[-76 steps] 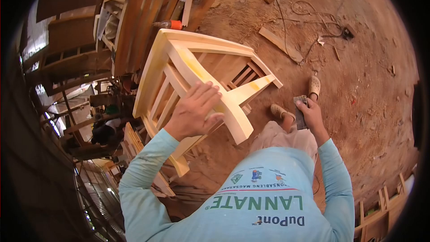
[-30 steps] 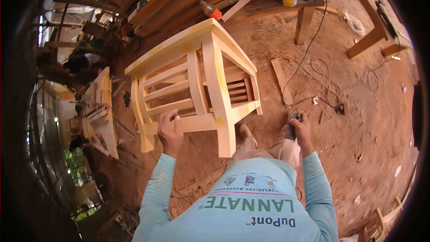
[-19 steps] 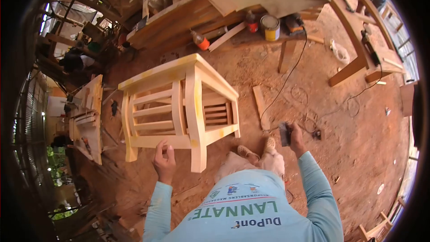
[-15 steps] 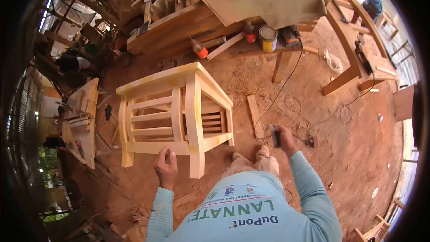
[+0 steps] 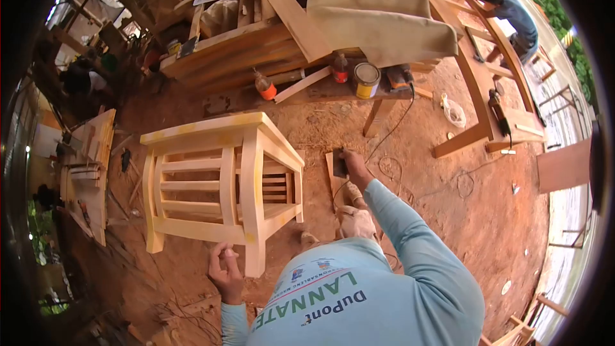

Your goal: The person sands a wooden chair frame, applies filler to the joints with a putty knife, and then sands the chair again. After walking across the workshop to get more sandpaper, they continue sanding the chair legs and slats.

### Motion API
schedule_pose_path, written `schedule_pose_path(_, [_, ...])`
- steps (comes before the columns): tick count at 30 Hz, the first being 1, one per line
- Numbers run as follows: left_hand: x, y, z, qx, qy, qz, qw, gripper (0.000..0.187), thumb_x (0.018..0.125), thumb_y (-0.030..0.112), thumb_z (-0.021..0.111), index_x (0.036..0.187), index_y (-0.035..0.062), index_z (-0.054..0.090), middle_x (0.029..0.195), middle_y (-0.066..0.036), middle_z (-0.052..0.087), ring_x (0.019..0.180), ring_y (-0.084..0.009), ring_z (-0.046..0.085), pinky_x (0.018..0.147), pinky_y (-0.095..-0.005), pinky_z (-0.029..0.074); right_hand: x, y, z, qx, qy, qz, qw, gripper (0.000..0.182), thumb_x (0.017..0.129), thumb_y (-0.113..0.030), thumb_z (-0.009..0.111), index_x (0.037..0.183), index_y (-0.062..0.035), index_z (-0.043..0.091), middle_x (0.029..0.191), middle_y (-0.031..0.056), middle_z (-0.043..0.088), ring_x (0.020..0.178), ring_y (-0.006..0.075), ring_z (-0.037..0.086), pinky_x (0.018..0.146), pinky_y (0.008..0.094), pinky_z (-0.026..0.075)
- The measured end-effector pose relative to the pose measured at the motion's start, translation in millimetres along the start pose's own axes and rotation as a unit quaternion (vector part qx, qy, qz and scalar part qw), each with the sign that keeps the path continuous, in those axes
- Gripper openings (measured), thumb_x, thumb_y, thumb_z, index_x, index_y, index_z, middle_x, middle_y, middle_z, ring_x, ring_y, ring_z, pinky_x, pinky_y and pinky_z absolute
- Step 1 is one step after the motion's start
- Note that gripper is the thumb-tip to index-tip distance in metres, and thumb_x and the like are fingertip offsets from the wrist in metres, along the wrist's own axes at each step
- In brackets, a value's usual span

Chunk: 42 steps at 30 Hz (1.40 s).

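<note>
A pale wooden frame with slats and curved legs stands on the dirt floor in front of me, with yellowish patches on its wood. By its lower rail is my left hand, fingers curled with thumb and fingertips close together; what they hold, if anything, is too small to tell. My right hand grips a dark flat block to the right of the frame, over a loose board on the floor.
A low bench bears a paint can, orange-labelled bottles and a corded sander. Its cable trails across the floor. Large wooden frames stand at upper right, near another person. Boards lie on a table at left.
My right hand, with the dark block, has moved forward and left, nearer the frame. The view has shifted, and my left hand sits slightly lower beside the rail.
</note>
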<state>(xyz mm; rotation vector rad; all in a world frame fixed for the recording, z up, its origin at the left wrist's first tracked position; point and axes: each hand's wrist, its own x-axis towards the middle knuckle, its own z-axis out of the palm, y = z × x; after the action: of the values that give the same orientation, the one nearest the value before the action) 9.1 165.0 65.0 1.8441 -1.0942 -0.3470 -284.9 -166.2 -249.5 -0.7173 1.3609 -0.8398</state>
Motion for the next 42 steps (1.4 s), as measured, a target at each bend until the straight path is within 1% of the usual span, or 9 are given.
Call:
schedule_pose_path(12, [3, 90, 160, 0.075, -0.012, -0.107, 0.991, 0.018, 0.097, 0.012, 0.065, 0.109, -0.0012, 0.069, 0.093, -0.012, 0.072, 0.079, -0.0214, 0.071, 0.072, -0.0336, 0.056, 207, -139, 67, 0.049, -0.09, -0.058, 0.993, 0.024, 0.082, -0.023, 0.074, 0.102, -0.009, 0.072, 0.075, 0.0032, 0.062, 0.066, 0.017, 0.057, 0.058, 0.0363, 0.044])
schedule_pose_path(15, [0, 103, 178, 0.089, -0.029, -0.144, 0.985, 0.019, 0.096, 0.014, 0.067, 0.11, 0.0012, 0.071, 0.095, -0.014, 0.074, 0.082, -0.0259, 0.074, 0.073, -0.0362, 0.058, 229, -155, 65, 0.041, -0.071, -0.01, 0.997, 0.036, 0.085, -0.028, 0.075, 0.111, -0.004, 0.069, 0.087, 0.0045, 0.063, 0.069, 0.0169, 0.057, 0.057, 0.0339, 0.048])
schedule_pose_path(22, [13, 109, 208, 0.081, -0.054, -0.167, 0.981, 0.02, 0.096, 0.016, 0.069, 0.11, 0.0026, 0.072, 0.096, -0.016, 0.074, 0.083, -0.0264, 0.074, 0.073, -0.0352, 0.058, 207, -76, 30, -0.081, 0.002, 0.001, 0.997, 0.025, 0.084, -0.02, 0.072, 0.098, -0.0005, 0.064, 0.075, 0.009, 0.063, 0.067, 0.0205, 0.064, 0.059, 0.0387, 0.053])
schedule_pose_path(27, [57, 121, 216, 0.028, -0.016, -0.121, 0.992, 0.02, 0.099, 0.018, 0.065, 0.11, 0.0014, 0.071, 0.092, -0.011, 0.073, 0.079, -0.0217, 0.072, 0.071, -0.0342, 0.057, 173, -34, -35, -0.116, -0.171, 0.041, 0.978, 0.02, 0.086, -0.018, 0.066, 0.085, 0.0015, 0.064, 0.07, 0.0111, 0.062, 0.055, 0.0232, 0.062, 0.05, 0.0377, 0.051])
schedule_pose_path(31, [158, 113, 175, -0.021, 0.024, -0.084, 0.996, 0.02, 0.102, 0.017, 0.061, 0.107, 0.0001, 0.07, 0.089, -0.004, 0.07, 0.078, -0.0126, 0.066, 0.069, -0.0298, 0.055, 153, -20, -76, -0.127, -0.23, 0.152, 0.953, 0.018, 0.089, -0.015, 0.062, 0.091, 0.0024, 0.065, 0.078, 0.0141, 0.067, 0.055, 0.0256, 0.064, 0.048, 0.0382, 0.053])
schedule_pose_path(34, [283, 112, 145, -0.029, 0.11, -0.01, 0.993, 0.021, 0.104, 0.019, 0.06, 0.114, 0.003, 0.068, 0.09, -0.002, 0.067, 0.076, -0.0086, 0.061, 0.069, -0.0259, 0.052, 127, -23, -121, -0.16, -0.323, 0.064, 0.931, 0.024, 0.095, -0.018, 0.057, 0.092, 0.004, 0.066, 0.076, 0.0143, 0.067, 0.058, 0.0237, 0.065, 0.051, 0.0368, 0.055])
schedule_pose_path(37, [427, 80, 133, -0.067, 0.156, -0.004, 0.986, 0.025, 0.104, 0.029, 0.062, 0.111, 0.0058, 0.066, 0.09, 0.0, 0.065, 0.069, -0.0068, 0.058, 0.06, -0.0239, 0.048, 120, -13, -164, -0.139, -0.258, 0.151, 0.944, 0.019, 0.091, -0.014, 0.062, 0.092, 0.0041, 0.066, 0.078, 0.0142, 0.068, 0.061, 0.0226, 0.066, 0.051, 0.0359, 0.054])
schedule_pose_path(41, [566, -3, 133, -0.034, 0.159, -0.214, 0.963, 0.044, 0.095, 0.047, 0.069, 0.11, 0.0056, 0.065, 0.088, -0.001, 0.065, 0.065, -0.0098, 0.058, 0.056, -0.0271, 0.048, 110, 8, -236, -0.189, -0.166, 0.187, 0.95, 0.018, 0.09, -0.015, 0.061, 0.091, 0.0021, 0.068, 0.075, 0.0123, 0.068, 0.058, 0.0227, 0.065, 0.047, 0.0354, 0.052])
schedule_pose_path(42, [586, -13, 141, -0.034, 0.189, -0.238, 0.952, 0.049, 0.094, 0.049, 0.071, 0.114, 0.0051, 0.064, 0.091, -0.003, 0.066, 0.068, -0.0132, 0.06, 0.059, -0.0311, 0.051, 103, 11, -259, -0.094, -0.157, 0.222, 0.958, 0.019, 0.09, -0.013, 0.06, 0.093, 0.0041, 0.068, 0.076, 0.013, 0.068, 0.056, 0.0241, 0.065, 0.047, 0.0361, 0.052])
